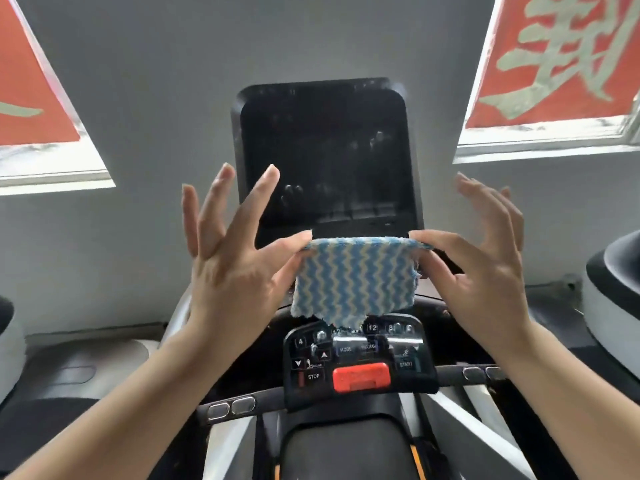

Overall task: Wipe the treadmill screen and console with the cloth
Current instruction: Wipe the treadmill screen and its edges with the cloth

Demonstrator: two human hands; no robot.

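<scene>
A small blue and white wavy-striped cloth (355, 277) hangs in the air in front of the treadmill, stretched between both hands. My left hand (232, 268) pinches its upper left corner with thumb and forefinger, the other fingers spread upward. My right hand (485, 268) pinches the upper right corner the same way. Behind the cloth stands the dark, switched-off treadmill screen (325, 154), smudged and reflective. Below the cloth lies the black console (360, 355) with STOP, START, MODE buttons and a red safety key (362, 375). The cloth's lower edge hides the console's top row.
Grey handlebars with metal pulse sensors (231, 407) run left and right of the console. A grey wall rises behind the screen, with windows bearing red banners at the upper left (31, 91) and upper right (561, 64). Neighbouring machines' consoles sit at both edges.
</scene>
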